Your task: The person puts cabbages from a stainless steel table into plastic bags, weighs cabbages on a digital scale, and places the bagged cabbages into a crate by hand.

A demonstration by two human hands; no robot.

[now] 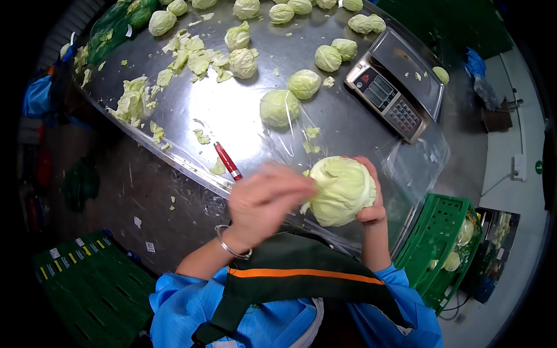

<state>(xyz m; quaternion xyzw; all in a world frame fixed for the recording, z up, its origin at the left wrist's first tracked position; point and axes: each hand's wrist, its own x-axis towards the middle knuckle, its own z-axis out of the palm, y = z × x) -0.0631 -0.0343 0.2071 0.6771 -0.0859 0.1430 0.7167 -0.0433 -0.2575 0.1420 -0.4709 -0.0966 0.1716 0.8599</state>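
A pale green cabbage (342, 188) rests in my right hand (372, 194), whose fingers and thumb wrap round its right side. My left hand (270, 194), blurred by motion, is closed with its fingertips at the cabbage's left edge; anything pinched in them is hidden. Loose leaf edges stick out there. Just beyond my left hand lies a red-handled knife (227, 160) with a curved blade. Clear plastic film (290, 136) covers part of the metal table (180, 110) past the cabbage. Two more cabbage heads (279, 108) (304, 84) sit farther back.
A digital scale (387, 95) stands at the right of the table. Several cabbages (281, 13) line the far side, with loose leaves (130, 101) scattered at left. Green crates stand at lower right (438, 229) and lower left (87, 296). A green net bag (113, 29) lies far left.
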